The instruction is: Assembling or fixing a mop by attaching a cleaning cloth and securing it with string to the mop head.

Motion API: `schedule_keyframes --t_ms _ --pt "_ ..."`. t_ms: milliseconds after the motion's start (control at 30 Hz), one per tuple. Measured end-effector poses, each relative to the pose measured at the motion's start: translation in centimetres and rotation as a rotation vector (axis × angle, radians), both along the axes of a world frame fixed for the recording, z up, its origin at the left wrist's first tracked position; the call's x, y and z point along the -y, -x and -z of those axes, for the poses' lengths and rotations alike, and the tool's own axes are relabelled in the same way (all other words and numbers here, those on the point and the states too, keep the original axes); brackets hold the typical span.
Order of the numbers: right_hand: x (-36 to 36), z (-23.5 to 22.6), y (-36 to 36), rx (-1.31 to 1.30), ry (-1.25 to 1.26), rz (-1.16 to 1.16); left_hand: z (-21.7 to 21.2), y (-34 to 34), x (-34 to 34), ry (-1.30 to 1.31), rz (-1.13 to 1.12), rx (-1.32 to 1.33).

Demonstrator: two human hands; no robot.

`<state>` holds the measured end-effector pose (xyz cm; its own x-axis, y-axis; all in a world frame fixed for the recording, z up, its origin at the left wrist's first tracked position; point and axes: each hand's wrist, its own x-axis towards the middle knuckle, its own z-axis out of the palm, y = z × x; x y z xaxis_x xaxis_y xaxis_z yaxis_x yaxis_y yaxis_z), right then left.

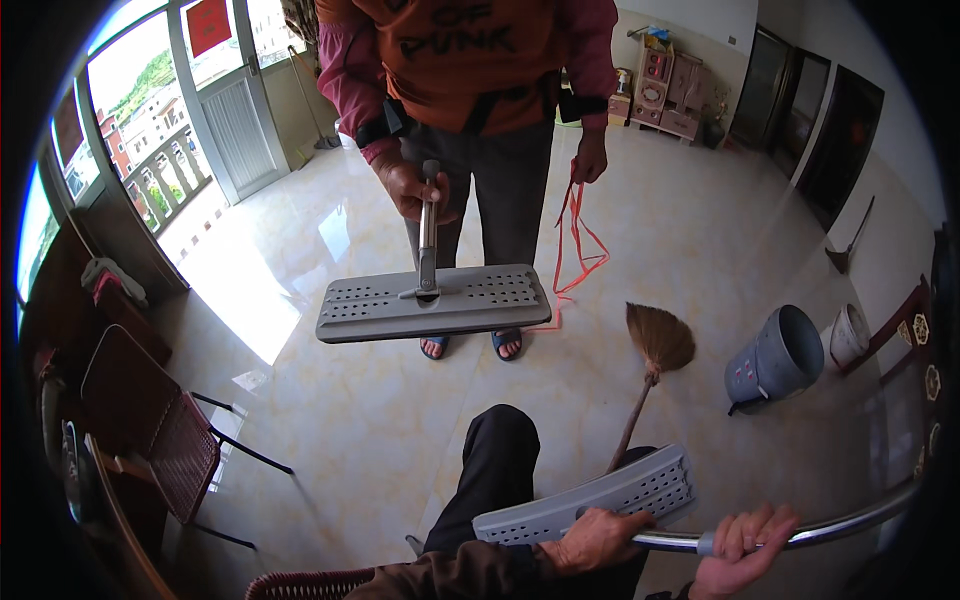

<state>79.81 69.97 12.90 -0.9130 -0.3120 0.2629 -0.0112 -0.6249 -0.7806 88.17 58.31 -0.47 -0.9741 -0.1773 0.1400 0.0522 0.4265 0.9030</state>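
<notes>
A flat mop with a grey perforated head (640,490) and a shiny metal pole (850,524) lies across my lap. My left hand (598,540) is closed around the pole's end where it meets the head, hiding the joint. Farther right, my right hand (742,552) wraps the pole beside a grey collar. In front of me stands a person in an orange top. One of their hands (412,190) grips the short handle of a second grey flat mop head (435,303), held level above the floor. Their other hand (590,158) holds a dangling red string (572,245).
A straw broom (660,338) lies on the tiled floor, its handle running toward my knee. Right of it stand a grey bucket (775,358) and a smaller pale bucket (850,335). On the left is a brown woven chair (185,455). Behind the person, an open door (235,120) leads to a balcony.
</notes>
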Motion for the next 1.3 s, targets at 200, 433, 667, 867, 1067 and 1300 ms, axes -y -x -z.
schedule_keyframes --t_ms 200,433,667,867,1067,1300 --pt "-1.1 -0.3 0.7 0.032 0.029 -0.093 -2.1 -0.4 0.2 -0.031 0.006 0.050" --pt "0.6 0.3 2.0 0.001 -0.028 0.041 -1.4 -0.2 1.2 -0.026 -0.036 -0.028" --pt "0.3 -0.7 6.3 0.193 -0.034 0.344 -5.7 -3.0 6.4 0.163 -0.217 -0.125" --pt "-2.3 0.2 8.4 0.106 0.034 0.408 -4.4 -5.4 10.1 0.374 -0.451 -0.052" --pt "-5.7 1.9 12.3 0.087 -0.030 0.386 -0.8 -4.7 10.0 -0.363 -0.543 0.010" --pt "-16.9 7.0 22.4 0.330 0.023 0.486 -0.2 -3.2 6.6 -0.458 -0.208 0.196"
